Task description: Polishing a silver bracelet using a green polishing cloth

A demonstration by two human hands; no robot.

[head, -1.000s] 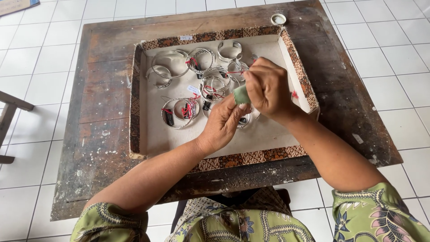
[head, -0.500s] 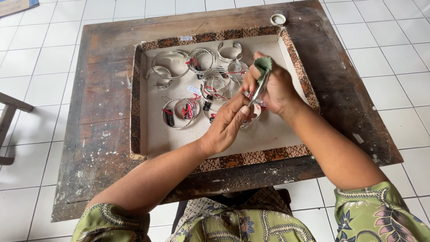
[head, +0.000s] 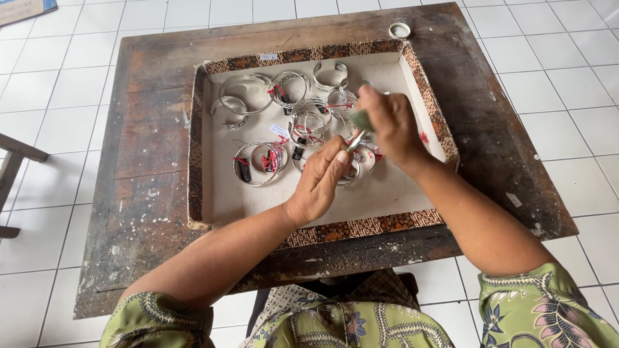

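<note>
Silver bangle [head: 356,169] sits pinched in the fingers of the left hand [head: 320,182], held just above the shallow tray [head: 196,161] near its middle. That hand is closed around the near edge of the bangle, thumb on top, with the rest of the ring partly hidden behind the fingers. The right hand [head: 389,122] is curled shut over a small grey-green pad [head: 361,120], and a slim metal piece [head: 356,140] shows between the two hands; whether it belongs to the bangle or is a separate tool cannot be told. Both hands hover close together, almost touching, over the right half of the tray.

Around them on the pale tray floor lie other silver bangles [head: 303,119], some wide, some thin, several carrying red threads and small dark tags [head: 244,170]. A pair of them rests just left of the left hand, others cluster toward the far edge. The tray has a patterned brown rim and rests on a worn, paint-flecked wooden surface [head: 155,129]. A small round white lid [head: 400,29] lies on the surface past the tray's far right corner. White floor tiles [head: 58,84] surround it all, and green patterned sleeves [head: 541,309] show at the bottom
</note>
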